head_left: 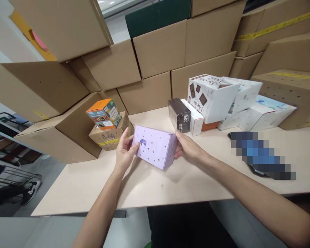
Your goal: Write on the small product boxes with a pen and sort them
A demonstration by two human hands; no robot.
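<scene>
A lilac box (153, 148) with small dark circles and a purple mark is held tilted above the table. My left hand (125, 151) grips its left end, the thumb pressed on the printed face. At the right end, my right hand (187, 146) has its fingers closed on the side. Behind the right hand stand a dark brown box (179, 115) and a slim white box (196, 122). Left of the lilac box, an orange and blue box (103, 115) rests on a small brown carton (110, 134) with yellow tape.
Large cardboard cartons (155, 91) form a wall along the back of the pale table (93, 193). A white chocolate-print box (209, 98) and several white boxes (268, 112) are stacked at the right. A blurred-out flat object (260, 155) lies in front. Someone's shoe (31, 191) shows at left.
</scene>
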